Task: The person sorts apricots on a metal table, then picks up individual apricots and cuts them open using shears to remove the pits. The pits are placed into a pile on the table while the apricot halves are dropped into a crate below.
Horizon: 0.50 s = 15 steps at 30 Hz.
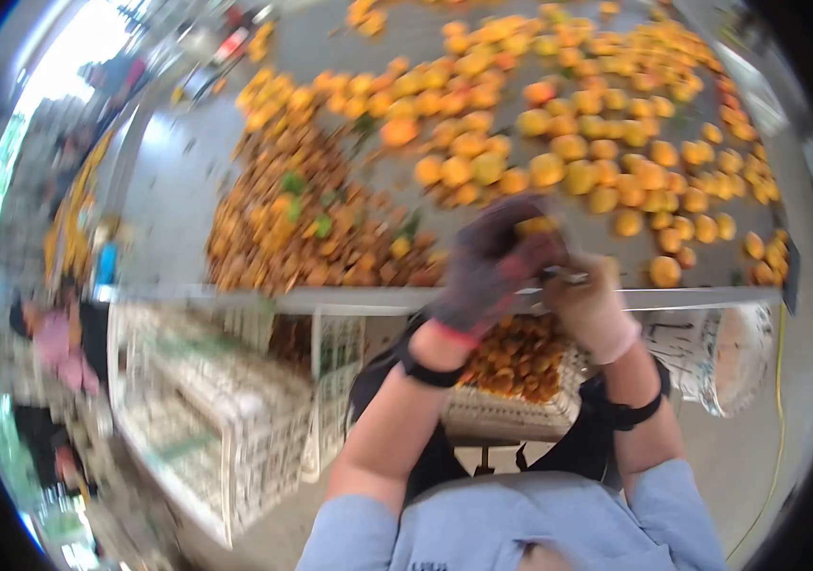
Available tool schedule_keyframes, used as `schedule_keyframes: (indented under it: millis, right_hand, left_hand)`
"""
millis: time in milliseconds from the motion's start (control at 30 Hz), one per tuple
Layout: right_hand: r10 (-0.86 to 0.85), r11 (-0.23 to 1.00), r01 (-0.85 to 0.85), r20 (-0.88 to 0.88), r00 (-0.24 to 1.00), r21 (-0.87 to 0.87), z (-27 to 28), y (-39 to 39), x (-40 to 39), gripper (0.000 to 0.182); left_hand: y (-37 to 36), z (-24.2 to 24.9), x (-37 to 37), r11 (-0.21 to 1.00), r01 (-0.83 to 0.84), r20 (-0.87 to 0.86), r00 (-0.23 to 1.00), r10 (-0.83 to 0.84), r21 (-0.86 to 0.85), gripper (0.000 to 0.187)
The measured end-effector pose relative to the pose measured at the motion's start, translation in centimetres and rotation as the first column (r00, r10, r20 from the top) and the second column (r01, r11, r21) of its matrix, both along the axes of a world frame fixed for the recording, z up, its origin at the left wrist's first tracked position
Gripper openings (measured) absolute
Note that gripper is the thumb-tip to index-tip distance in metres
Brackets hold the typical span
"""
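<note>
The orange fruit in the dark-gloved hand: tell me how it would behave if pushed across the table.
The fruit looks round, so it would probably roll. It seems firm, since the left hand wraps it without denting it. Loose fruits crowd the table, so it would likely bump them.

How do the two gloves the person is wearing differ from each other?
The left glove is dark grey with a red cuff; the right glove is pale pinkish-white. The left glove wraps around an orange fruit; the right glove grips a thin metal tool. Both sit raised over the table edge.

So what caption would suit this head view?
Gloved left hand holds an orange fruit, right hand a small tool, above a fruit-covered table.
</note>
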State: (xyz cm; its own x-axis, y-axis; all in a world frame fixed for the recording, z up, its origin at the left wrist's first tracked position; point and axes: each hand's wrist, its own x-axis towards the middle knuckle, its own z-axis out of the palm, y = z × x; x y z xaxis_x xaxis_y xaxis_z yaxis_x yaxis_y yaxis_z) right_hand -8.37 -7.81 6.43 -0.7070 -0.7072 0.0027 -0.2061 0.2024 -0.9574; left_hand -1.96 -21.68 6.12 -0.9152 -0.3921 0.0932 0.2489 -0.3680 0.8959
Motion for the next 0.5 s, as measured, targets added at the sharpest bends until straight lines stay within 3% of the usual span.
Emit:
schedule_keyframes:
  millis: [33, 67, 100, 200, 267, 300, 333, 433, 467, 500]
  right_hand:
    - [-0.071, 0.996, 0.066, 0.099, 0.993, 0.061, 0.3, -0.2, 0.4, 0.021]
    - [-0.075, 0.990, 0.065, 0.070, 0.995, 0.124, 0.4, -0.3, 0.1, 0.018]
    - [-0.103, 0.979, 0.074, 0.147, 0.984, 0.190, 0.5, -0.4, -0.2, 0.015]
    - [-0.107, 0.983, 0.091, 0.095, 0.990, 0.158, -1.2, 0.0, -0.8, 0.011]
    - [-0.122, 0.981, 0.096, 0.151, 0.981, 0.167, -0.7, -0.1, -0.8, 0.011]
    - [-0.172, 0.975, 0.137, 0.205, 0.963, 0.173, -0.6, 0.0, -0.8, 0.011]
    - [-0.164, 0.976, 0.129, 0.203, 0.965, 0.175, -0.6, 0.0, -0.9, 0.011]
    - [-0.166, 0.980, 0.140, 0.200, 0.966, 0.138, -1.2, 0.4, -1.4, 0.013]
    - [-0.062, 0.991, 0.065, -0.033, 0.998, 0.118, -2.2, 0.5, -1.5, 0.014]
    - [-0.051, 0.993, 0.059, -0.075, 0.996, 0.103, -1.2, 0.5, -1.2, 0.016]
  left_hand:
    - [0.4, -0.8, -0.2, 0.984, 0.028, -0.024, 0.999, -0.024, 0.173, 0.030]
    - [0.6, -0.6, -0.5, 0.987, 0.010, 0.025, 1.000, -0.014, 0.162, 0.028]
    - [0.9, -2.2, -1.4, 0.992, -0.118, -0.006, 0.993, 0.118, -0.047, 0.028]
    - [1.1, -1.5, -1.5, 0.982, -0.177, 0.086, 0.979, 0.182, -0.064, 0.029]
    - [0.7, -1.3, -1.6, 0.934, -0.201, 0.054, 0.972, 0.227, -0.295, 0.032]
    - [0.5, -1.4, -1.4, 0.898, -0.183, 0.117, 0.962, 0.248, -0.399, 0.037]
    - [0.4, -1.4, -1.3, 0.898, -0.191, 0.116, 0.960, 0.256, -0.397, 0.037]
    - [0.2, -1.5, -1.3, 0.957, -0.116, 0.150, 0.976, 0.160, -0.267, 0.038]
    - [0.1, -1.2, -0.9, 0.991, -0.087, 0.158, 0.982, 0.103, -0.106, 0.039]
    - [0.0, -0.7, -0.7, 0.998, -0.040, 0.144, 0.989, 0.032, 0.056, 0.039]
